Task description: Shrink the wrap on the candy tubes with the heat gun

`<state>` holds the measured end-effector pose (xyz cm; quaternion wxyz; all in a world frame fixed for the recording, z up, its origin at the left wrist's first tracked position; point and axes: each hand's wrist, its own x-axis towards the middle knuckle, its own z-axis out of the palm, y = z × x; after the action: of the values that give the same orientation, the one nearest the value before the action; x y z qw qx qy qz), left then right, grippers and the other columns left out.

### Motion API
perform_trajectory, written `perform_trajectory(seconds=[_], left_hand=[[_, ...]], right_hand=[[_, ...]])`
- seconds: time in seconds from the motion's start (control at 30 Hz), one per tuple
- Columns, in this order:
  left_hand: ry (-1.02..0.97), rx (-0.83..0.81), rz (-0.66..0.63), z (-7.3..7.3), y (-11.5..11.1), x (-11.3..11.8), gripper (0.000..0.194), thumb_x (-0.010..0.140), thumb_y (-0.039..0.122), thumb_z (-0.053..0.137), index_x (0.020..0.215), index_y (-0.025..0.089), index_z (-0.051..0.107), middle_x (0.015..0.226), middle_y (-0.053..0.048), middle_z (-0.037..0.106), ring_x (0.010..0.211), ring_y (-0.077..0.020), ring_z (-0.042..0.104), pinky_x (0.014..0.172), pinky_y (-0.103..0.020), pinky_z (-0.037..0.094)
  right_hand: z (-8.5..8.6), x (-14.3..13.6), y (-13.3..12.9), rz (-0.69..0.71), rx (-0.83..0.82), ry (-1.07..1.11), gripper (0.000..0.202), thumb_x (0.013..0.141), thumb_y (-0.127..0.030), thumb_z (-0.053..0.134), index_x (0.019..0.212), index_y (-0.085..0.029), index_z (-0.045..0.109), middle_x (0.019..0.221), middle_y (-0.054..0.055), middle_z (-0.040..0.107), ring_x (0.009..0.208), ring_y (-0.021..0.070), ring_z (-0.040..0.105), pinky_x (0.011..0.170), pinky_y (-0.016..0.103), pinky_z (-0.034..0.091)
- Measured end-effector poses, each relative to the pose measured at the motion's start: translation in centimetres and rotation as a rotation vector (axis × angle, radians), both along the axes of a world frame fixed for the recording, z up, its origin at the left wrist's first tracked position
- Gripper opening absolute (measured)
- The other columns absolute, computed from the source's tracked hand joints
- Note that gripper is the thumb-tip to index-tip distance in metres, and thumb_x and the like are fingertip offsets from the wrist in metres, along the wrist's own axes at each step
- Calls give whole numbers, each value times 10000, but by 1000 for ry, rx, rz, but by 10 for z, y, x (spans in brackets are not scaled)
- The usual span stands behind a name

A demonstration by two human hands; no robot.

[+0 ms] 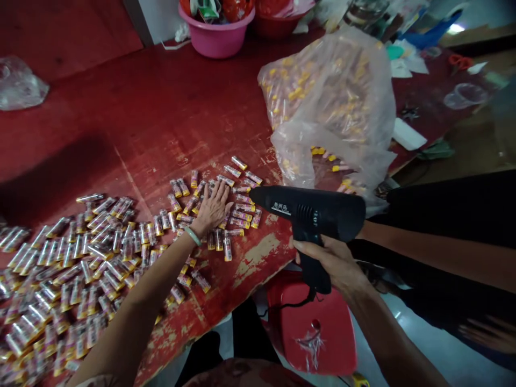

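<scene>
Wrapped around the handle of a black heat gun or hair dryer (322, 209) is my right hand (332, 260). The nozzle points left, toward small plastic-wrapped tubes (242, 215) with yellow ends. Flat on those tubes lies my left hand (213, 207), its fingers stretched out and a pale green bangle (192, 235) at the wrist. Many more such tubes (97, 247) spread across the left side of the red table (161, 123). Tubes under my left palm are hidden.
A clear plastic bag (334, 102) full of yellow-ended pieces stands at the back right. Behind is a pink basin (220, 32). A red stool (322, 338) sits below the table edge, with a black cord hanging above. Another person's arm (435, 250) reaches in from the right.
</scene>
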<state>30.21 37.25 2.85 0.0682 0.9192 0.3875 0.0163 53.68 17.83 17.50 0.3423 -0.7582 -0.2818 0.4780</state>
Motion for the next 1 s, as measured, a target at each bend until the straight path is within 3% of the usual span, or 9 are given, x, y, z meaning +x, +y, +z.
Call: perform_trajectory(seconds=[0.1,0.2,0.27,0.4,0.47,0.57,0.63,0.83,1.0], left_hand=[[1,9,49,3,-7,-23,634,1047,443,236,1555,79,342,1645,-179,257,1554,-328,173,1261,-634,68],[-14,20,79,12,-29,-30,643,1046,455,256,1553,70,344,1639,-208,250,1553,-338,161,1264,-626,96],[-31,22,2,17,-54,-25,661,1041,473,276,1561,69,324,1647,-202,221,1558,-331,115,1274,-607,97],[-25,-49,-269,19,-104,-14,625,1031,464,318,1580,166,320,1662,-115,219,1564,-273,85,1298,-570,89],[-10,-69,-249,17,-115,-16,610,1028,411,332,1590,176,298,1660,-110,219,1563,-271,95,1299,-577,110],[6,-56,-144,14,-113,-26,594,1013,322,354,1582,157,314,1656,-137,211,1557,-303,104,1283,-622,133],[15,-53,-144,14,-107,-32,570,1009,303,360,1555,141,370,1649,-154,235,1553,-318,111,1274,-630,152],[-20,7,-129,12,-92,-37,529,1023,303,329,1507,116,430,1613,-155,342,1550,-289,177,1287,-579,147],[-155,90,148,16,-34,-53,548,1016,313,317,1516,105,401,1594,-195,367,1556,-297,171,1266,-610,142]], right_hand=[[7,-11,-15,-11,-25,-5,374,642,-510,798,559,-184,634,544,41,616,499,156,542,468,273,424],[7,-15,-30,-71,-30,-17,357,657,-512,792,599,-182,667,576,47,638,515,166,566,477,278,444],[7,-17,-40,-100,-15,-61,361,649,-516,799,594,-186,664,590,48,646,525,171,577,492,284,465],[10,-23,-54,-52,-13,-52,373,641,-540,807,607,-193,675,587,50,645,526,185,580,482,298,472],[11,-24,-54,-65,-51,-8,376,645,-548,807,681,-187,712,577,48,639,503,187,568,443,295,442],[8,-23,-41,-134,-39,-30,364,642,-521,811,724,-181,711,574,36,632,495,177,557,436,283,424],[2,-24,-24,-124,20,-25,346,644,-503,804,705,-185,681,565,21,615,494,168,548,452,280,429],[-14,-28,38,125,182,101,307,634,-427,783,784,-181,675,629,-19,613,544,154,566,505,262,440],[-23,-18,92,-6,243,4,303,611,-448,757,628,-177,623,542,-13,557,473,129,494,438,252,357]])
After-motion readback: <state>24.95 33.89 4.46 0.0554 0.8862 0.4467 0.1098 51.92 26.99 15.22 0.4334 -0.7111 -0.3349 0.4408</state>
